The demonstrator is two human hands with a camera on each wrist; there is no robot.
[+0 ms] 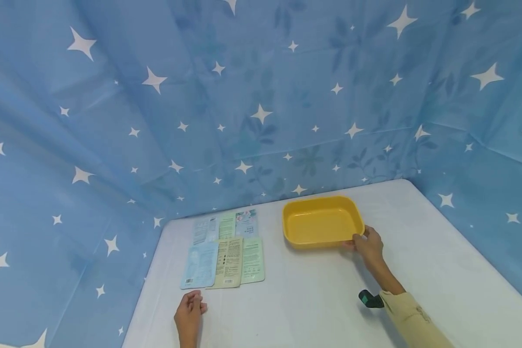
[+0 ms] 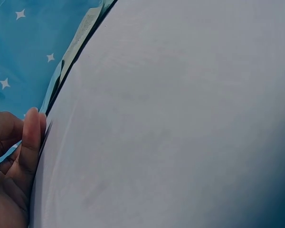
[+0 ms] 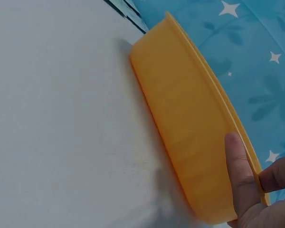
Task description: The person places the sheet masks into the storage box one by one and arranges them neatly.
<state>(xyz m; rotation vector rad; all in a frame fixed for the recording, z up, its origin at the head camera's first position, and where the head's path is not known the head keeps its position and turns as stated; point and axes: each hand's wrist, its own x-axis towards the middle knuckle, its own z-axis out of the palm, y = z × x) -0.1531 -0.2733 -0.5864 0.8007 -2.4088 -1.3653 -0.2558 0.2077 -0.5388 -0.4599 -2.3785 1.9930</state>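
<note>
A yellow rectangular plastic tray (image 1: 324, 227) stands on the far part of the table. My right hand (image 1: 369, 247) grips its near right corner; in the right wrist view the thumb is over the rim and a finger (image 3: 238, 166) lies along the outer wall. At left lie several flat sachets in two overlapping rows, among them a light blue sachet (image 1: 201, 265), a beige sachet (image 1: 229, 263) and a green sachet (image 1: 253, 261). Just in front of the blue one, my left hand (image 1: 189, 311) rests with loosely bent fingers and holds nothing.
A white cloth covers the table (image 1: 296, 299). Behind and beside it hangs a blue curtain (image 1: 243, 96) with white stars. A black strap-like device with a green patch (image 1: 369, 299) sits at the right wrist.
</note>
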